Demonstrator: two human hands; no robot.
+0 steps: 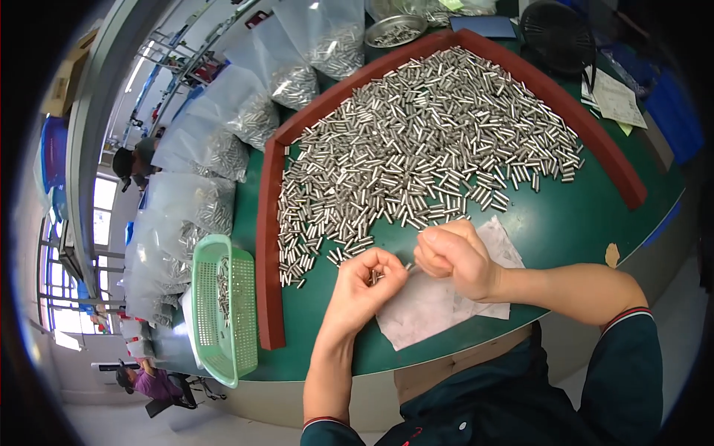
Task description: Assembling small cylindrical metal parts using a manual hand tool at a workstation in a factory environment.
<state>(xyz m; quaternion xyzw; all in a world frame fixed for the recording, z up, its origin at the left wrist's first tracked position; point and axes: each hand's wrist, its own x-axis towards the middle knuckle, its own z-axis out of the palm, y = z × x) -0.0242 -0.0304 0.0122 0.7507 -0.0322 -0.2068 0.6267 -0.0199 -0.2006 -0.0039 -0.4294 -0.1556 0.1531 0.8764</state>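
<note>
Small shiny metal pins [416, 134] lie in a wide heap on the green table [520, 230]. My left hand [361, 286] is closed with its fingers curled; a few metal pins show in its palm, and one pin end sticks out by the thumb tip. Close to its right, my right hand [457, 259] is curled into a fist, and what it holds, if anything, is hidden. Both hands are just in front of the heap's near edge, over a stained whitish cloth [416, 320].
A dark red frame [269, 260] borders the heap left and behind. Left of it stands a green plastic basket [242, 312] with pins inside. Clear bags of pins [253, 111] line the far left. At the back are a metal bowl [394, 31] and a black fan [558, 33].
</note>
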